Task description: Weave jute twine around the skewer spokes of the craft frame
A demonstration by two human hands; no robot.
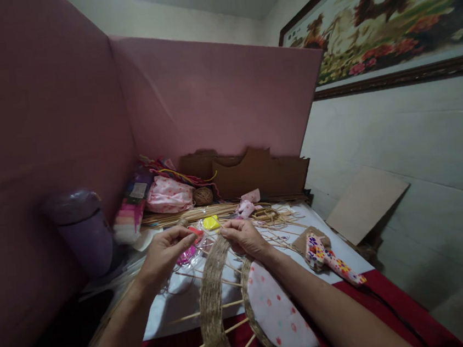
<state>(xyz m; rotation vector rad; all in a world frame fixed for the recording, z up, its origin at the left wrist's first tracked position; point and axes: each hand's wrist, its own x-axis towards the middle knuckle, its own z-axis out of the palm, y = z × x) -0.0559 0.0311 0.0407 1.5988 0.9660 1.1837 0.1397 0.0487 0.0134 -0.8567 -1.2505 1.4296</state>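
My left hand [166,253] is pinched shut on a thin strand near the top of a jute-wrapped ring [211,308]. My right hand [244,238] grips the far end of that ring, fingers curled over it. Inside the ring lies a white fabric piece with red flowers [276,312]. Thin wooden sticks [213,310] lie across and under the ring. A flower-patterned glue gun [327,258] rests just right of my right forearm.
A purple lidded container [82,228] stands at left. At the back lie pink fabric [170,195], a twine ball [203,196], a stick bundle [186,215] and brown cardboard [256,173]. Pink boards [206,93] wall the table. A cardboard sheet [365,202] leans at right.
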